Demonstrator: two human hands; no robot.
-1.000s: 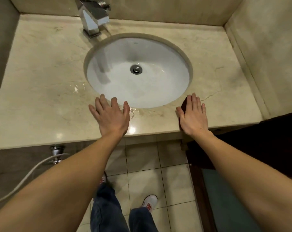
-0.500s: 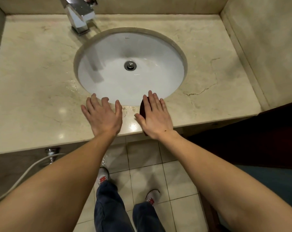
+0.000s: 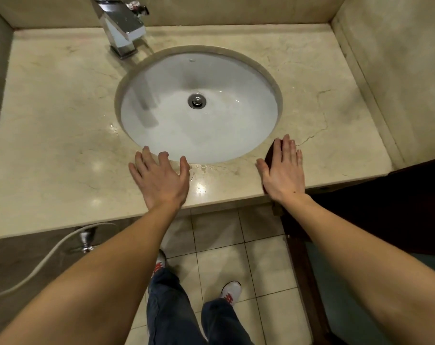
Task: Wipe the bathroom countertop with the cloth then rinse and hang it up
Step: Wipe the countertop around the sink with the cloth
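The beige marble countertop [image 3: 57,135] surrounds a white oval sink [image 3: 236,135]. My right hand [image 3: 283,173] lies flat, fingers together, pressing a dark red cloth [image 3: 272,153] onto the counter's front strip, just right of the basin. Only the cloth's left edge shows beside the hand. My left hand [image 3: 159,178] rests flat on the front strip near the basin's front-left rim, fingers spread, holding nothing. Small wet patches glint on the strip between the hands.
A chrome faucet [image 3: 123,26] stands behind the sink at the left. Walls close the counter at back and right. A crack runs across the right counter area. A hose and valve [image 3: 85,240] hang below the left edge. Dark wooden furniture [image 3: 410,207] stands to the right.
My right hand has slid the cloth back to the right along the front strip, after sweeping left next to my left hand. The left hand has stayed in place.
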